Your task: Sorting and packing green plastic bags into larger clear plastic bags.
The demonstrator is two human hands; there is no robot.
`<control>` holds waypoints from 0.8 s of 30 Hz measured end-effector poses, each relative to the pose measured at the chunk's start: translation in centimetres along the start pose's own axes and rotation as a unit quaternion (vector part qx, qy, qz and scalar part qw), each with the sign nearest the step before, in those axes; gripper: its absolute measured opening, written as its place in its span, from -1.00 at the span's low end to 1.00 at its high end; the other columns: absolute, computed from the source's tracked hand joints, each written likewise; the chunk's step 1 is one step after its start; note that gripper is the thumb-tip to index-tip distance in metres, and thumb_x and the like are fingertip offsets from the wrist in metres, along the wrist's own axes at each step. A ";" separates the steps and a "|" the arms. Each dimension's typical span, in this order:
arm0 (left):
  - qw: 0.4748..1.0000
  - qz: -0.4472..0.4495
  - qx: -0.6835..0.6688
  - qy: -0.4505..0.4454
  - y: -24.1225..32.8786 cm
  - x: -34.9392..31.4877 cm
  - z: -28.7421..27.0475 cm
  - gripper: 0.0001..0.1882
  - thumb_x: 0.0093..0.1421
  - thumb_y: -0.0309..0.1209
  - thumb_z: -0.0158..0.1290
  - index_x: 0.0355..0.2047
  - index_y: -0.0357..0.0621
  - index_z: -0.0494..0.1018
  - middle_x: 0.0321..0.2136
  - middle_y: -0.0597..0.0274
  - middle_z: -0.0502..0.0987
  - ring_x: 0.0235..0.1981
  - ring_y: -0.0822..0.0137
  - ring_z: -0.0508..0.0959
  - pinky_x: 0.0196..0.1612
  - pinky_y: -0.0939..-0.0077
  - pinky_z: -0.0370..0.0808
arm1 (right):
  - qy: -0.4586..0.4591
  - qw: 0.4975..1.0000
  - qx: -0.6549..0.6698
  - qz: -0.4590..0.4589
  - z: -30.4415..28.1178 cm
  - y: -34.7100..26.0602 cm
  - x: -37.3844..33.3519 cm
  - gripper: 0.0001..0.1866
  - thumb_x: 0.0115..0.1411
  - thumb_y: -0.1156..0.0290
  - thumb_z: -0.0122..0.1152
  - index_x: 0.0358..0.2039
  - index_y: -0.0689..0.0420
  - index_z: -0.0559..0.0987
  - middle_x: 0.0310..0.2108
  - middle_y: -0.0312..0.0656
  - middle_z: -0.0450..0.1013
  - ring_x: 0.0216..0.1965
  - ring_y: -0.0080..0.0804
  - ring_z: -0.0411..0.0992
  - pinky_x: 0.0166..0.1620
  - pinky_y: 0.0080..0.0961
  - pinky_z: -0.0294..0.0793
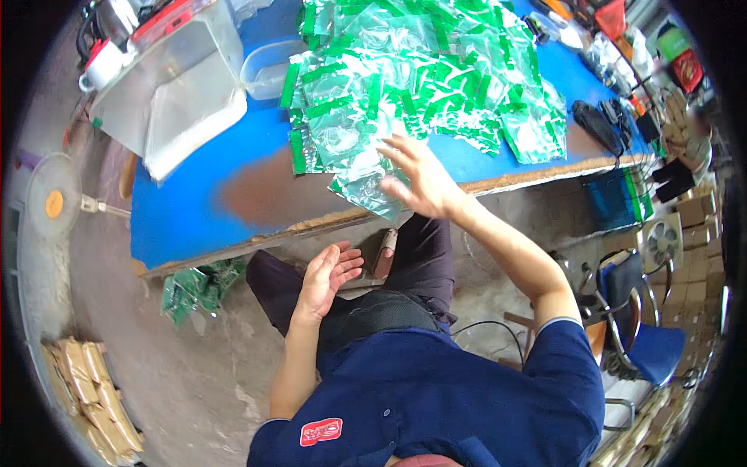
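Observation:
A wide heap of clear plastic bags with green edges [451, 86] covers the far middle of the blue table [183, 210]. One clear bag [369, 191] lies at the near side of the heap, by the table's front edge. Over that edge of the heap reaches my right hand [416, 175], its fingers spread and a little blurred, with nothing seen in them; whether it touches a bag I cannot tell. My left hand [327, 279] hangs above my lap, short of the table edge, fingers stretched and palm turned inward, holding nothing.
A translucent bin [167, 101] and a shallow clear tray [268, 71] stand at the table's left. Black items [599, 124] lie near its right end. Green-edged plastic [198, 292] sits beneath the table. A blue chair [654, 350] is at right, a fan [53, 204] at left.

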State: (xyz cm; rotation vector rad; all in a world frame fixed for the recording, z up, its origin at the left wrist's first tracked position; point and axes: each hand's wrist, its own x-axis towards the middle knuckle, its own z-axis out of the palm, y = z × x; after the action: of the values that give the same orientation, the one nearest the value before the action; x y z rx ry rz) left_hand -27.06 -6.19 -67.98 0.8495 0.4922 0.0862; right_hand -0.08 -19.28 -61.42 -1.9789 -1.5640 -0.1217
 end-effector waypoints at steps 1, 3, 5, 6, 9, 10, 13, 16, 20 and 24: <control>1.000 -0.006 -0.006 0.006 0.0 0.0 0.5 -0.40 0.44 -0.04 -0.07 0.18 -0.38 0.29 0.00 -0.10 0.52 0.00 0.14 0.59 0.03 0.25 0.58 | -0.033 0.998 -0.051 -0.028 -0.2 -0.9 -1.7 -0.26 0.23 -0.07 0.22 0.25 0.20 0.38 0.29 0.13 0.22 0.38 0.14 0.10 0.38 0.09 0.04; 1.000 0.000 -0.018 0.009 0.0 0.5 1.6 -0.37 0.43 -0.01 -0.05 0.17 -0.39 0.28 -0.04 -0.09 0.53 -0.02 0.14 0.60 0.04 0.27 0.58 | -0.057 0.995 -0.072 -0.039 -0.3 -2.8 -3.8 -0.15 0.14 -0.19 0.26 0.24 0.21 0.38 0.30 0.11 0.21 0.41 0.16 0.03 0.40 0.19 -0.05; 1.000 0.014 -0.016 0.018 -0.3 0.9 2.1 -0.37 0.42 0.00 -0.05 0.17 -0.38 0.29 -0.04 -0.09 0.53 -0.03 0.15 0.60 0.04 0.29 0.58 | -0.052 0.995 -0.088 -0.006 0.8 -3.9 -5.6 -0.16 0.14 -0.20 0.26 0.23 0.21 0.40 0.30 0.11 0.22 0.41 0.18 0.02 0.40 0.21 -0.07; 0.999 0.016 -0.025 0.031 -0.5 1.2 2.8 -0.41 0.42 -0.03 -0.04 0.15 -0.36 0.31 -0.03 -0.04 0.53 -0.02 0.16 0.60 0.04 0.28 0.58 | -0.052 0.995 -0.087 0.013 1.6 -4.1 -6.4 -0.16 0.15 -0.21 0.25 0.22 0.21 0.41 0.28 0.12 0.24 0.41 0.18 0.02 0.40 0.22 -0.08; 0.989 0.101 -0.080 0.070 -0.9 2.2 5.9 -0.49 0.45 -0.11 -0.06 0.12 -0.37 0.33 -0.04 0.01 0.53 -0.09 0.22 0.61 0.02 0.34 0.60 | -0.084 0.995 0.015 -0.050 2.9 -5.3 -6.6 -0.20 0.20 -0.18 0.18 0.27 0.15 0.39 0.28 0.06 0.28 0.40 0.11 0.10 0.40 0.22 -0.08; 0.983 0.130 -0.027 0.129 -1.5 2.6 5.7 -0.57 0.46 -0.19 -0.06 0.09 -0.36 0.37 -0.07 0.09 0.55 -0.12 0.24 0.62 -0.07 0.36 0.63 | -0.108 0.987 0.095 -0.074 3.4 -5.9 -5.9 -0.31 0.27 -0.09 0.13 0.24 0.15 0.41 0.24 0.04 0.33 0.37 0.05 0.17 0.41 0.16 -0.06; 0.963 0.133 -0.025 0.233 -1.7 2.5 4.2 -0.69 0.42 -0.30 0.03 0.00 -0.31 0.46 -0.16 0.15 0.60 -0.26 0.26 0.66 -0.24 0.46 0.66 | -0.032 0.991 0.107 -0.076 3.7 -4.7 -2.0 -0.43 0.33 -0.02 0.07 0.13 0.18 0.45 0.13 0.02 0.41 0.26 0.08 0.30 0.36 0.15 0.04; 0.963 0.107 -0.027 0.244 0.4 -0.2 1.9 -0.66 0.36 -0.25 0.12 -0.01 -0.25 0.48 -0.15 0.02 0.62 -0.33 0.27 0.68 -0.41 0.53 0.62 | 0.029 1.000 0.000 -0.011 4.4 -3.3 3.6 -0.36 0.30 -0.10 0.08 0.11 0.23 0.46 0.08 0.15 0.39 0.24 0.22 0.25 0.32 0.23 0.08; 0.963 0.115 -0.063 0.235 2.6 -1.1 0.1 -0.62 0.33 -0.19 0.15 -0.01 -0.22 0.48 -0.13 -0.03 0.62 -0.28 0.26 0.68 -0.67 0.60 0.43 | -0.113 0.983 -0.091 -0.111 6.1 -3.6 2.6 -0.21 0.28 -0.24 0.03 0.27 0.17 0.38 0.34 0.09 0.20 0.43 0.18 0.01 0.39 0.25 -0.10; 0.967 0.106 -0.064 0.223 2.4 -1.1 -0.9 -0.60 0.31 -0.19 0.17 0.00 -0.21 0.46 -0.14 0.01 0.62 -0.23 0.21 0.67 -0.66 0.62 0.40 | -0.158 0.973 -0.009 -0.169 5.1 -5.7 0.5 -0.25 0.29 -0.15 0.07 0.31 0.13 0.35 0.38 0.00 0.18 0.46 0.10 -0.04 0.41 0.21 -0.11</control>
State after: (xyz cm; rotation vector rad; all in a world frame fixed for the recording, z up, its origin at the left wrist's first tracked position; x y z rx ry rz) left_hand -28.17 -4.25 -66.24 0.7521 0.8067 0.5088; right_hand -6.64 -15.59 -63.09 -1.7927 -2.1042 0.0487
